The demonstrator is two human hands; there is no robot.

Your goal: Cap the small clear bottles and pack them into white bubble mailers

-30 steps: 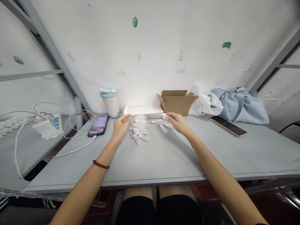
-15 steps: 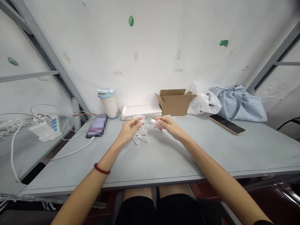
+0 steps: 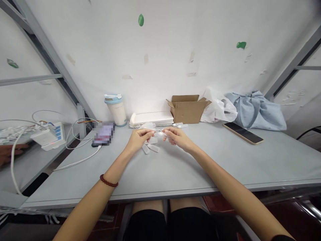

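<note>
My left hand [image 3: 138, 139] is closed in a pinch at one end of a small white, thin strip or cord [image 3: 159, 133], too small to make out exactly. Facing it, my right hand [image 3: 179, 138] has its fingers wrapped round a small clear plastic piece, mostly hidden by the fingers. Below and between the hands, several clear, flat plastic pieces [image 3: 153, 148] lie loose on the grey desk [image 3: 160, 174]. Two more slim clear pieces [image 3: 181, 125] rest behind my right hand.
Along the wall stand a cup [image 3: 116, 110], a white flat packet [image 3: 151, 118], an open cardboard box [image 3: 189, 111], a plastic bag [image 3: 218, 107] and a blue cloth bundle [image 3: 255, 110]. Phones lie left [image 3: 103, 134] and right [image 3: 243, 133]. Another person's hand [image 3: 7, 154] shows far left.
My right hand has moved slightly left, closer to my left hand, and the clear piece in it is now more hidden. Another person's hand has appeared at the far left.
</note>
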